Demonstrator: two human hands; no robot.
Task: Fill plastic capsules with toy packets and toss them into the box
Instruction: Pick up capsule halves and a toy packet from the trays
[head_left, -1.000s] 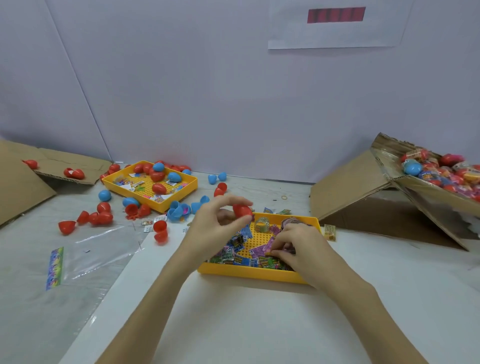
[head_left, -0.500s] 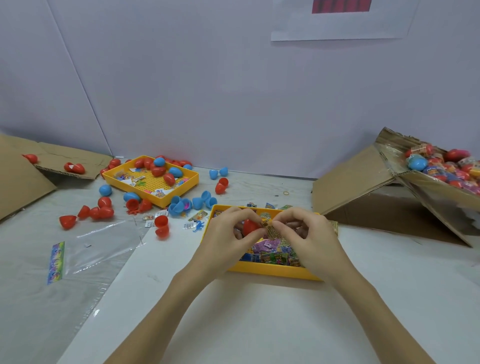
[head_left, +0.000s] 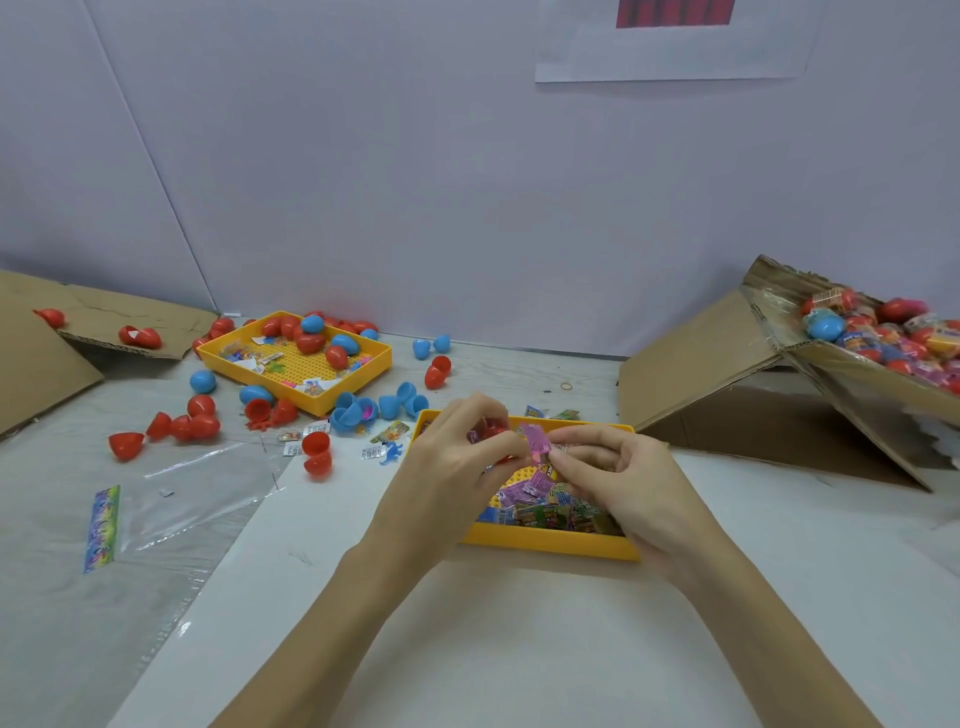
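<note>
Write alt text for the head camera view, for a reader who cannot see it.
Above a yellow tray of toy packets, the left hand grips a red capsule while the right hand pinches a purple packet beside it. A cardboard box of filled capsules stands at right.

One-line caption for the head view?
Left hand holds a red capsule while right hand feeds in a purple packet.

No legible text anywhere. Toy packets (head_left: 540, 499) in near yellow tray (head_left: 545, 543) carry printed graphics, lettering too small and blurred to read. Paper sheet (head_left: 675, 47) on wall bears red striped block (no characters discernible).
</note>
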